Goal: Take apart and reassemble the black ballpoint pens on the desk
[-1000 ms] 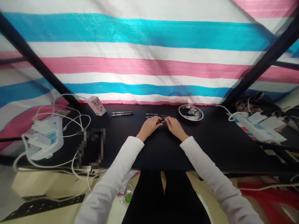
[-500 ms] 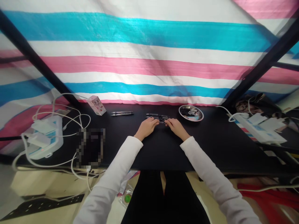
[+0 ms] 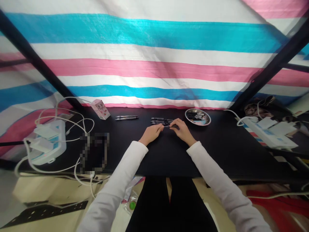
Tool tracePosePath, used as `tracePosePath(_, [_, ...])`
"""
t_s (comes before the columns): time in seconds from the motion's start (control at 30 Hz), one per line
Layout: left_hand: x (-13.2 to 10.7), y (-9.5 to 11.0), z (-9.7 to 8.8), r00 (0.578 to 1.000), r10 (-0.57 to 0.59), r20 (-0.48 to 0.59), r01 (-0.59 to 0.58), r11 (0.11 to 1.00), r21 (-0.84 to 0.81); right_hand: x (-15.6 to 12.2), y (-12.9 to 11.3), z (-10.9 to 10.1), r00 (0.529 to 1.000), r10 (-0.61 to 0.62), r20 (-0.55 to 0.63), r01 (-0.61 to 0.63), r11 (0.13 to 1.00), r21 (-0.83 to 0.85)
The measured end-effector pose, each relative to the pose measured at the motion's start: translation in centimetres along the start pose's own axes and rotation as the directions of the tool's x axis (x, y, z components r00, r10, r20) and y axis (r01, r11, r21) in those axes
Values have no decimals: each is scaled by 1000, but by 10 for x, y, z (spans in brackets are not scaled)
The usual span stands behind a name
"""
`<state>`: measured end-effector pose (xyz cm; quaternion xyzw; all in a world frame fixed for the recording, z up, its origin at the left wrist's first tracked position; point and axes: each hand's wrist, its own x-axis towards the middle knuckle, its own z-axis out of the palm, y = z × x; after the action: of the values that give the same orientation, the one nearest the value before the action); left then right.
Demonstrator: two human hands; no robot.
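Drawn apart since the last look, my left grip point(image 3: 151, 133) and right grip point(image 3: 182, 130) now leave a small gap above the desk point(image 3: 169, 158). Across that gap lies a thin dark pen point(image 3: 166, 126). My right finger and thumb seem pressed together on its near end, pinching it, while my left fingertips sit at or just beside its other end; whether they hold it, I cannot tell. Just behind, the other pens point(image 3: 159, 121) lie side by side in a flat row. Farther left, a blurred object point(image 3: 94, 153) sits among white cables point(image 3: 77, 169), with a pair of pens point(image 3: 126, 117) and a pink box point(image 3: 99, 109) beyond. To the right, a steel dish point(image 3: 198, 117) holds more pens point(image 3: 194, 115), and a power strip point(image 3: 267, 137) lies past it.
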<state>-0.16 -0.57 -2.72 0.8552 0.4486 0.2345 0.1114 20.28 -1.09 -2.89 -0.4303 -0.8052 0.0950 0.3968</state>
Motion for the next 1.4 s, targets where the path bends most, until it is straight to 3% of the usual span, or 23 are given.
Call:
tracePosePath(0.27, [-1,3,2,998,4,-58,3,991,131,-1,4,0,992,63,106,-28,953,-302])
tracePosePath(0.37, [-1,1,2,998,-8,-55,16,990,143,0,9,1,987,63,148,-28,973,-228])
tracePosePath(0.6, [0,-3,5,996,-49,-71,56,992,109,0,8,-2,998,59,23,-57,994,-95])
tracePosePath(0.87, [0,-4,5,993,-44,-105,60,985,159,-1,12,-5,995,44,93,-25,981,-190])
tracePosePath(1.17, [4,-19,4,976,-11,-217,55,979,197,-3,32,-11,994,108,-23,-110,950,-294])
tracePosePath(1.3, [2,-23,3,978,-18,-210,64,974,215,-3,35,-10,993,115,-34,-120,953,-278])
tracePosePath(1.4, [1,-20,1,989,33,-147,-4,980,197,-2,33,-10,992,118,-37,-124,957,-264])
